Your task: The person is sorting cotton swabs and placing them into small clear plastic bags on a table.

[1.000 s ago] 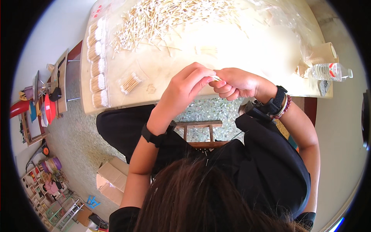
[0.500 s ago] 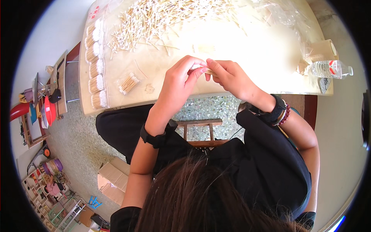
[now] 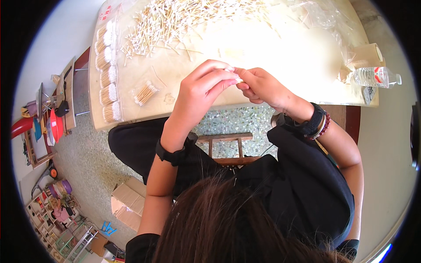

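- On your side of the loose swab heap (image 3: 175, 26), your left hand (image 3: 204, 85) and right hand (image 3: 263, 87) meet, fingertips pinched on a few held swabs (image 3: 239, 80), their number hidden
- Left of the heap, five bundles (image 3: 108, 94) line up, apparently finished
- Nearer you than the heap, a small bundle (image 3: 146, 93) lies apart
- The heap itself looks unsorted

Hands (image 3: 195, 87) together, fingers (image 3: 215, 78) curled, forearms (image 3: 161, 177) angled inward.
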The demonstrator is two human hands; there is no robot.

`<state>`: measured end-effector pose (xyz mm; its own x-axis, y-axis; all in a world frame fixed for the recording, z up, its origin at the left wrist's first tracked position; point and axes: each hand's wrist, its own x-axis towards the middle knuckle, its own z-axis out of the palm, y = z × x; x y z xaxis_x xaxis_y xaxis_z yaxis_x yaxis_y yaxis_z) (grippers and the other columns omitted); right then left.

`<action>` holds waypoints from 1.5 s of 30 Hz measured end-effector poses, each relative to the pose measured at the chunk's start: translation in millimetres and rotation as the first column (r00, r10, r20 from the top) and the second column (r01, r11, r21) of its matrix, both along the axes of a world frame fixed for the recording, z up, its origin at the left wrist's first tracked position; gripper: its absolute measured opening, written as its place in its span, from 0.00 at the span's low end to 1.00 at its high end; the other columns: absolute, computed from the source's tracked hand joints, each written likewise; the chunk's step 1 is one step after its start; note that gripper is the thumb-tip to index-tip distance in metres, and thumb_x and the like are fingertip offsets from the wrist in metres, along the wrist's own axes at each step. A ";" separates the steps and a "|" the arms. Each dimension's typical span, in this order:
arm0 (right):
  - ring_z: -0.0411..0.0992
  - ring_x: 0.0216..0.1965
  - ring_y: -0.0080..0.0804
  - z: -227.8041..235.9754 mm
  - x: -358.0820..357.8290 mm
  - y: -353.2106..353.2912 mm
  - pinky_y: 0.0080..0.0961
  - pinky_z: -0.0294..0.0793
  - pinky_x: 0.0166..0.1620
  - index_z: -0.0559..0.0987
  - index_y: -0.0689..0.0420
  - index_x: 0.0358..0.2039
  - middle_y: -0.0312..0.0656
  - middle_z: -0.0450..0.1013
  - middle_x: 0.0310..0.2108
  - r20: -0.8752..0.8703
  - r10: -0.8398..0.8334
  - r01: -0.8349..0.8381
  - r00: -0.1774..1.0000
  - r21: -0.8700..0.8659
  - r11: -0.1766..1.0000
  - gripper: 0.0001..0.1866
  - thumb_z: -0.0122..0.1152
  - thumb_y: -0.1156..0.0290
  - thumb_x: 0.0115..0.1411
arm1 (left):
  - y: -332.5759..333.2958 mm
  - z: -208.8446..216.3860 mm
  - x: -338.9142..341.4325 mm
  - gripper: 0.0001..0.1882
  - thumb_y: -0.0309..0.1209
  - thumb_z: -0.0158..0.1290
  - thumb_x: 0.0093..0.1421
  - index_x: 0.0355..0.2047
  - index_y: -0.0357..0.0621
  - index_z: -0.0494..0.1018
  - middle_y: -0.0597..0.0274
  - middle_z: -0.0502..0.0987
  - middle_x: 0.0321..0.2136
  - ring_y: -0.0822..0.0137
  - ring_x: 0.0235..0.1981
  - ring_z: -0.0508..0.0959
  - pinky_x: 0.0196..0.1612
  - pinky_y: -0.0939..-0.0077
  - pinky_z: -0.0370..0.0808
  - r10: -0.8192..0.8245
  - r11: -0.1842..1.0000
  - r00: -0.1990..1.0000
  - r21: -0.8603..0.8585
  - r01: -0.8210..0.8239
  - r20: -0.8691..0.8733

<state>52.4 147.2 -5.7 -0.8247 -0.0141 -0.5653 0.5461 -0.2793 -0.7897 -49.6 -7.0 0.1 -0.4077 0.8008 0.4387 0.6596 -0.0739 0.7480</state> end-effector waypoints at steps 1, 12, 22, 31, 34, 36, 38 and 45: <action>0.50 0.12 0.13 0.3 -0.2 -1.3 0.17 0.49 0.16 0.69 0.55 0.19 0.27 0.55 0.11 0.001 -0.001 0.001 1.000 -0.001 1.000 0.24 0.43 0.51 0.66 | 0.0 0.6 -0.3 0.05 0.19 0.58 0.51 0.30 0.36 0.76 0.59 0.76 0.31 0.69 0.32 0.77 0.35 0.78 0.75 0.011 1.000 1.000 -0.011 -0.011 0.000; 0.45 0.12 0.14 5.3 0.0 -0.3 0.18 0.44 0.16 0.64 0.51 0.17 0.25 0.52 0.11 0.008 0.035 -0.034 0.999 -0.026 0.999 0.22 0.41 0.54 0.66 | -2.2 13.7 -9.9 0.05 0.18 0.57 0.50 0.29 0.37 0.76 0.58 0.77 0.33 0.69 0.32 0.78 0.34 0.79 0.75 -0.123 0.989 0.992 -0.085 0.121 -0.018; 0.43 0.12 0.15 12.6 1.5 5.0 0.17 0.43 0.16 0.63 0.51 0.16 0.24 0.50 0.10 0.045 0.107 -0.101 0.993 -0.125 0.987 0.22 0.41 0.55 0.66 | -3.9 15.7 -4.7 0.11 0.25 0.57 0.52 0.37 0.39 0.75 0.58 0.74 0.29 0.63 0.31 0.75 0.33 0.75 0.73 -0.105 0.989 0.992 -0.108 0.097 -0.066; 0.48 0.11 0.17 19.3 -0.7 -0.9 0.19 0.49 0.16 0.64 0.53 0.12 0.26 0.53 0.09 0.050 0.246 -0.245 0.968 -0.027 0.969 0.25 0.43 0.56 0.65 | -3.2 -7.8 -8.9 0.13 0.34 0.52 0.57 0.21 0.40 0.66 0.61 0.65 0.17 0.62 0.18 0.68 0.19 0.71 0.65 -0.050 0.993 0.895 0.072 0.091 -0.444; 0.56 0.10 0.24 22.2 -2.1 -11.3 0.25 0.57 0.17 0.69 0.60 0.12 0.35 0.60 0.07 -0.026 0.227 -0.206 0.974 0.335 0.920 0.26 0.45 0.57 0.64 | 0.3 -21.3 4.5 0.14 0.30 0.47 0.60 0.18 0.38 0.64 0.60 0.63 0.14 0.61 0.13 0.64 0.18 0.70 0.63 0.117 0.971 0.968 0.229 -0.065 -0.220; 0.65 0.12 0.39 19.9 0.4 -17.8 0.32 0.64 0.21 0.73 0.65 0.15 0.48 0.65 0.09 -0.236 0.137 0.024 0.962 0.573 0.819 0.25 0.46 0.60 0.63 | 1.7 -22.0 18.8 0.17 0.31 0.45 0.61 0.17 0.37 0.63 0.60 0.62 0.12 0.63 0.12 0.62 0.17 0.71 0.60 0.195 0.961 0.978 0.212 -0.175 -0.079; 0.66 0.14 0.44 21.9 0.5 -21.3 0.33 0.66 0.22 0.73 0.65 0.16 0.50 0.66 0.11 -0.310 0.157 0.093 0.938 0.659 0.746 0.24 0.47 0.61 0.63 | 0.6 -23.5 27.4 0.19 0.31 0.44 0.63 0.16 0.36 0.61 0.61 0.60 0.11 0.65 0.11 0.59 0.17 0.71 0.58 0.275 0.943 0.960 0.180 -0.281 0.059; 0.67 0.17 0.51 20.7 0.7 -26.8 0.35 0.66 0.23 0.73 0.65 0.16 0.53 0.67 0.14 -0.445 0.195 0.263 0.874 0.771 0.579 0.22 0.47 0.64 0.63 | -1.3 -17.6 37.2 0.23 0.33 0.38 0.67 0.14 0.36 0.59 0.62 0.55 0.09 0.72 0.13 0.54 0.18 0.72 0.52 0.306 0.943 0.770 -0.065 -0.327 0.560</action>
<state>53.1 120.4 15.0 -0.9554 0.2782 0.0990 0.0812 0.5698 -0.8177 -12.4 -8.2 -17.5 -0.8163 0.5717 0.0820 0.1225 0.0326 0.9919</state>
